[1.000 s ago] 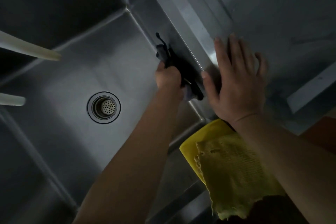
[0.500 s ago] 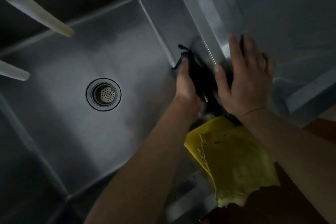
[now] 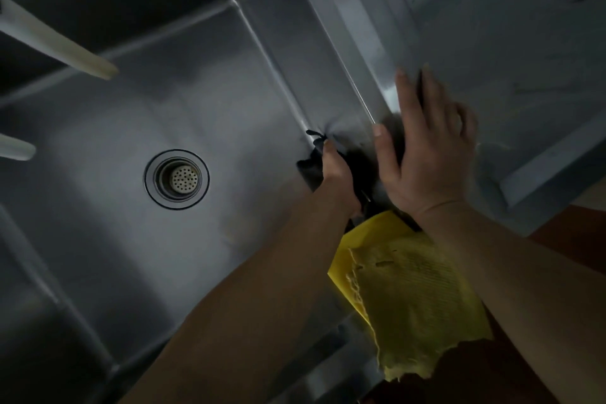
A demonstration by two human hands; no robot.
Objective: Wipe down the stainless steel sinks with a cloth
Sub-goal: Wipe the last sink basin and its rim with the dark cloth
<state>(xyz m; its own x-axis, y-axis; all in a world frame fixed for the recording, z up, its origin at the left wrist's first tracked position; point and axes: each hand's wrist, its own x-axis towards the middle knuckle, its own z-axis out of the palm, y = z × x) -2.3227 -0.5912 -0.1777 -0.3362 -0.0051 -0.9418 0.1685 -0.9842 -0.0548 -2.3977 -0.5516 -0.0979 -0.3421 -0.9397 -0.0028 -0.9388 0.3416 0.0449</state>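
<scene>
Left hand (image 3: 334, 170) grips dark cloth (image 3: 310, 170) on sink (image 3: 203, 102) right wall; right hand (image 3: 423, 147), fingers straight, flat on rim; yellow cloth (image 3: 413, 298) at near edge; drain (image 3: 177, 179) mid-floor

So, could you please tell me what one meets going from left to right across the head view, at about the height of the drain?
Pale spout tip → drain strainer → dark cloth → left hand gripping it → right hand resting on the sink rim.

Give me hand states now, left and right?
Left hand: closed, gripping the dark cloth against the sink's inner wall.
Right hand: open, fingers straight, flat on the sink rim.
</scene>
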